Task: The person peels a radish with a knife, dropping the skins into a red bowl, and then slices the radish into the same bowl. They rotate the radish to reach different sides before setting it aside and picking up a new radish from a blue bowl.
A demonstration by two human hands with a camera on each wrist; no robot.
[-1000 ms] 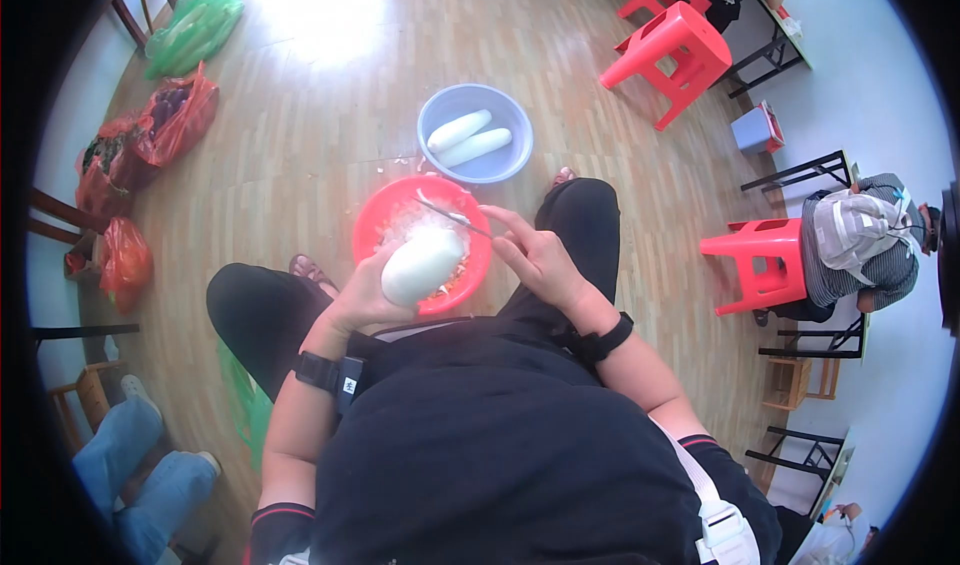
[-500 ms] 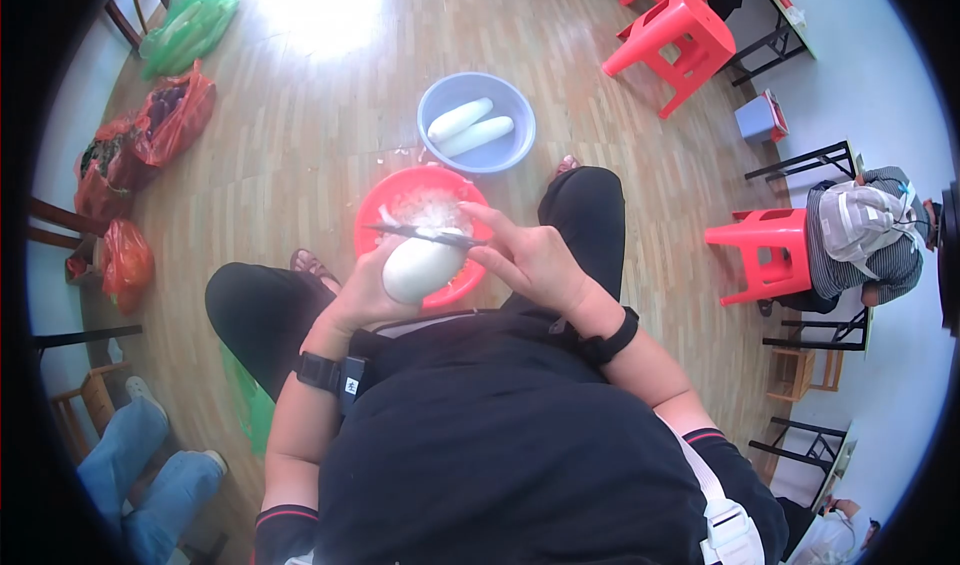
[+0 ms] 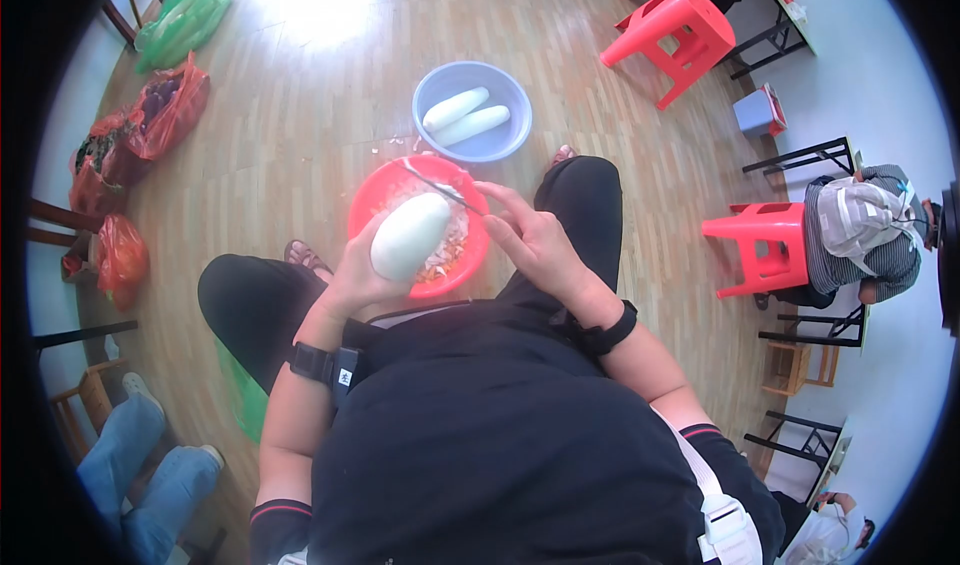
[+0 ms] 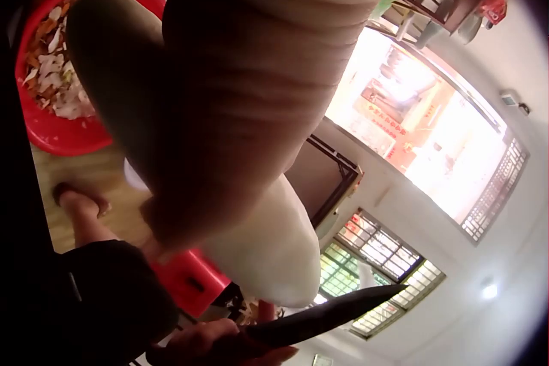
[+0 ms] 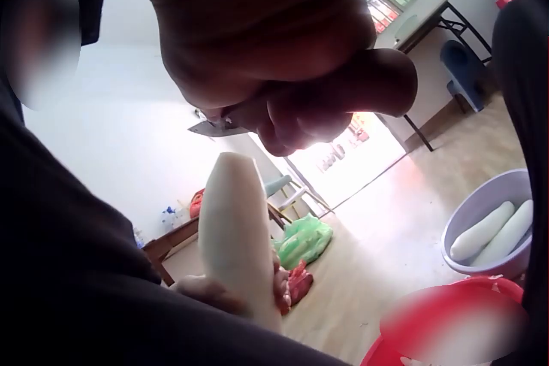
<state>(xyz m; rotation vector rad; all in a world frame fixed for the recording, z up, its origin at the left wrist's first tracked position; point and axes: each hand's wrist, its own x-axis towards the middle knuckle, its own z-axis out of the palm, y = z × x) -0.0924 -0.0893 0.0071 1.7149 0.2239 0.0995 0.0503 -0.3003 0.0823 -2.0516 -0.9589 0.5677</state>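
My left hand (image 3: 352, 273) grips a peeled white radish (image 3: 411, 237), tilted up over a red basin (image 3: 361, 201). A knife (image 3: 436, 184) is in the curled fingers of my right hand (image 3: 543, 253). Its dark blade stands off the radish's far end, pointing left over the basin. In the left wrist view the blade (image 4: 339, 312) shows beside the radish's tip. White and orange peelings (image 3: 447, 252) lie in the basin. The right wrist view has the radish (image 5: 234, 220) upright, below the knife (image 5: 220, 128).
Beyond the red basin stands a blue basin (image 3: 524, 130) with two white radishes (image 3: 475, 125). Red bags (image 3: 170, 115) and a green bag (image 3: 185, 23) lie along the left wall. Red stools (image 3: 765, 250) and a seated person (image 3: 880, 225) are at the right. Scraps dot the floor.
The knife came down across the radish's upper end, then moved forward off it. The radish has tilted a little. My hands keep their holds, and the head view has shifted slightly.
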